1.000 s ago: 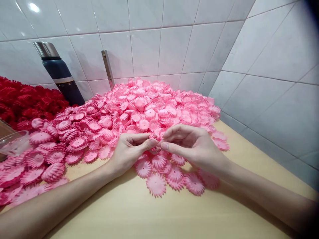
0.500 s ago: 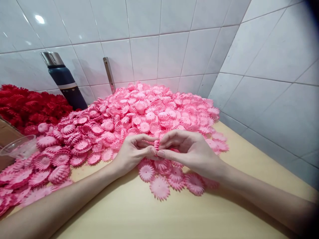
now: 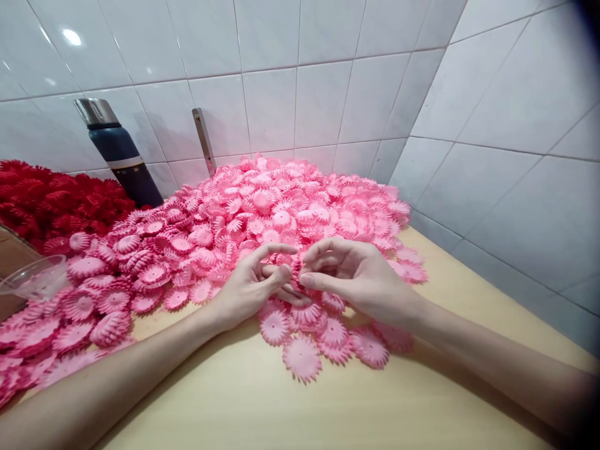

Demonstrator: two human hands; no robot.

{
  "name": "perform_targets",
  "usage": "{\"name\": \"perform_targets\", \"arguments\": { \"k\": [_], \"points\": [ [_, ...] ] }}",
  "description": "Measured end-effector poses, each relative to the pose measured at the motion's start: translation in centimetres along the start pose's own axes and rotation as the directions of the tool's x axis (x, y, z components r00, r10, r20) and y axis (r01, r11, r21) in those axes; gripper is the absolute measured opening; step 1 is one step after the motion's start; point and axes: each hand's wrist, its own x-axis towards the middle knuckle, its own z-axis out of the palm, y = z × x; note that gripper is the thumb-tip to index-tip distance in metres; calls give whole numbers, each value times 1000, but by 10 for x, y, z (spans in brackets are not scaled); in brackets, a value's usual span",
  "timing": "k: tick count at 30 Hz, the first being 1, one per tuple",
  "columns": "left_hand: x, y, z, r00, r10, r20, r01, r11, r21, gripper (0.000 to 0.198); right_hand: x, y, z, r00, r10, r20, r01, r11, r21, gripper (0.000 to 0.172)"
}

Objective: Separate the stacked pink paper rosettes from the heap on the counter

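Between my hands a small pink petal disc [image 3: 296, 270] is seen on edge, partly hidden by fingertips. My right hand [image 3: 370, 278] pinches it from the right, thumb and fingers close together. On the left, my left hand [image 3: 255, 281] has its index finger stretched out and apart from the thumb, with the other fingers extended lower down. The left thumb tip is close to the disc; whether it touches cannot be made out. Several loose pink petal discs [image 3: 302, 356] with fringed edges lie on the table below the hands.
A large heap of pink petal discs [image 3: 281, 200] spreads behind the hands and leftward. Farther left are a red heap [image 3: 56, 203], a dark blue bottle [image 3: 119, 153], a clear plastic cup [image 3: 40, 278] and some cardboard [image 3: 14, 256]. Tiled walls [image 3: 323, 94] border the table [image 3: 225, 400].
My left index finger has lifted and straightened, and the left fingers have spread away from the disc. My right hand stays at nearly the same place.
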Motion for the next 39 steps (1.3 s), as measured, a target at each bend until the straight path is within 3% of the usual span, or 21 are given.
{"name": "perform_targets", "arguments": {
  "k": [6,12,19,26,31,39],
  "points": [
    [-2,1,3,999,-4,-38,9,994,113,29,-1,-4,2,1000,12,-12,-12,1000,-14,24],
    [-2,3,2,1000,-5,23,6,999,-36,20,3,-3,-2,1000,-12,-28,11,999,-40,24],
    [-3,5,6,999,14,47,-16,999,33,20,6,-5,-6,1000,-23,-16,22,999,-34,24],
    [-4,9,11,1000,-12,-6,13,999,49,22,4,0,-8,997,-70,19,72,989,-127,23],
    [-6,10,12,999,36,-2,-36,995,94,22,1,-4,-3,998,-41,57,52,975,-216,18],
    [-6,6,11,999,44,10,-44,995,86,18,4,-6,-10,993,-9,116,22,994,-111,11]
  ]
}}
